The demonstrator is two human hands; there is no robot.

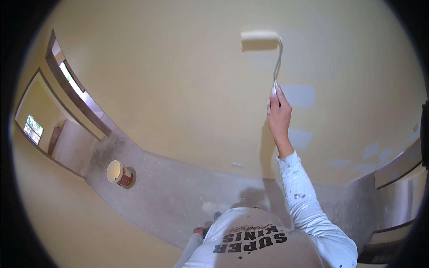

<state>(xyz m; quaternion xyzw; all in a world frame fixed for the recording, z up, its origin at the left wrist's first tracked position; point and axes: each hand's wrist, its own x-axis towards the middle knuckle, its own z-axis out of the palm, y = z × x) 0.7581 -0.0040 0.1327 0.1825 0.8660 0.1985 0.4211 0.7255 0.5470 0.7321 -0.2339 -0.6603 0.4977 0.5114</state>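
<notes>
So the right hand point(279, 111) is wrapped round the handle point(274, 90) of a paint roller point(260, 41), arm stretched right out, with the roller's business end beyond the hand and a bit left of it, up at the yellowish wall point(178, 80). Can't tell if it's pressed on or just off the surface. The left hand point(198, 231) looks to be that reddish bit left of the shirt point(261, 225), too murky to say if it's holding anything. My take: go light and even, because at full reach the wrist likes to tip and one end leaves a ridge. I'd step in rather than stretch. Those pale patches point(300, 96) just right of the hand and wrist probably want overlapping passes or they'll show through. Load up before it drags, and since the bucket point(127, 179) is on the floor point(165, 183) well off to the left, mind drips on the way over
</notes>
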